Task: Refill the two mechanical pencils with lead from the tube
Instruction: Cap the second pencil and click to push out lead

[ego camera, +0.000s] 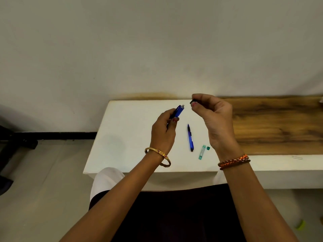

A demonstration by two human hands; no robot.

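My left hand (163, 132) grips a blue mechanical pencil (178, 111) above the white table (122, 137), its back end pointing up with a small white eraser showing. My right hand (215, 117) is raised beside it and pinches a small black cap (193, 101) between thumb and fingertips. A second blue mechanical pencil (190, 138) lies on the table between my hands, tip pointing away. The green lead tube (201, 151) lies to its right, with its small green cap (208, 147) off beside it.
The white table meets a wood-grain surface (276, 124) on the right. Two thin dark lead pieces (297, 157) lie on the white edge at far right. A wall rises behind the table; my lap sits below the front edge.
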